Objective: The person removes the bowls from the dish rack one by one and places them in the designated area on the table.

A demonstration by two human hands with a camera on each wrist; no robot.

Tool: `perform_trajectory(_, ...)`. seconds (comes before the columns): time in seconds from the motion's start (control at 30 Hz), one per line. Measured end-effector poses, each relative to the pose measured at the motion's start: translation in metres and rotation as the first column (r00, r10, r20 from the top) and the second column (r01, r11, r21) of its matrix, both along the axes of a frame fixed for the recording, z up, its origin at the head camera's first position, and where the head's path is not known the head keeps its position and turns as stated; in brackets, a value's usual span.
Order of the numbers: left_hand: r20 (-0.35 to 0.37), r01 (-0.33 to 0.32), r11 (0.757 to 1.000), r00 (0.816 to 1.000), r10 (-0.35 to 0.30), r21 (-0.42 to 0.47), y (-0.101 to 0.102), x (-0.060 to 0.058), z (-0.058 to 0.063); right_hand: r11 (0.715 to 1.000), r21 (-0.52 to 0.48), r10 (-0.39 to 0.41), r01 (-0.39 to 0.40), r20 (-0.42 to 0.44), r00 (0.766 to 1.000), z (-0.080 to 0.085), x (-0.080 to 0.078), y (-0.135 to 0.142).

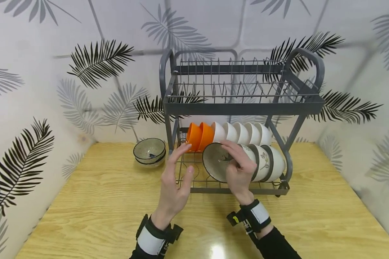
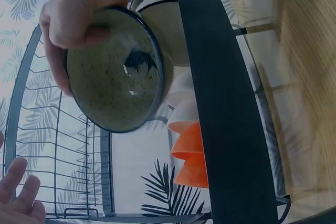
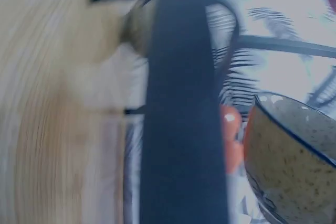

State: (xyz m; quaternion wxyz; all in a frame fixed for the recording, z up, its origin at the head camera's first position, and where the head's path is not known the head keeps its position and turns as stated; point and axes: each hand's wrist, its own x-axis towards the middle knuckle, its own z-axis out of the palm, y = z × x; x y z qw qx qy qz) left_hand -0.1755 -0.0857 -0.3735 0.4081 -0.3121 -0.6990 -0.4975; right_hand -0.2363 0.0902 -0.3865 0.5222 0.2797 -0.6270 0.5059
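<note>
My right hand [image 1: 241,171] grips the rim of a speckled beige bowl [image 1: 214,163] with a dark rim, thumb on the inner side. The bowl stands tilted on its side over the front of the lower rack, its inside facing left and showing a dark blue motif; the left wrist view shows the same bowl [image 2: 113,77]. Just right of it, several white bowls with dark rims [image 1: 264,162] stand on edge, one with a leaf pattern. My left hand [image 1: 175,187] is held up before the rack's left front, fingers spread apart from the thumb, holding nothing.
A grey two-tier dish rack [image 1: 243,108] stands against the patterned wall, its top tier overhanging the lower one. Behind the held bowl sit orange bowls [image 1: 205,136] and several small white bowls [image 1: 241,133]. Stacked speckled bowls [image 1: 149,149] rest on the wooden table [image 1: 100,201] at left.
</note>
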Motion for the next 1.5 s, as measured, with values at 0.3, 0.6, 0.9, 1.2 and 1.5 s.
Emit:
perform_trajectory(0.3,-0.097,-0.044,0.951,0.995,0.015,-0.306,0.004,0.005,-0.001,0.973,-0.205,0.215,-0.11,0.613,0.76,0.014,0.041,0.035)
perform_trajectory(0.6,-0.229,-0.111,0.79,0.973,-0.038,-0.603,0.015,0.018,0.002,0.95,-0.244,0.311,-0.194,0.781,0.542,0.016,0.056,0.05)
perform_trajectory(0.9,-0.226,-0.139,0.632,0.972,-0.058,-0.762,0.022,0.035,0.005,0.924,-0.324,0.381,-0.202,0.827,0.414,0.017,0.059,0.052)
perform_trajectory(1.2,-0.226,-0.181,0.578,0.974,-0.007,-0.796,0.025,0.036,0.006,0.914,-0.354,0.406,-0.199,0.821,0.4,0.024,0.064,0.049)
perform_trajectory(1.5,-0.206,-0.136,0.562,0.976,-0.063,-0.816,0.025,0.033,0.004,0.907,-0.346,0.416,-0.242,0.827,0.378,0.026,0.066,0.043)
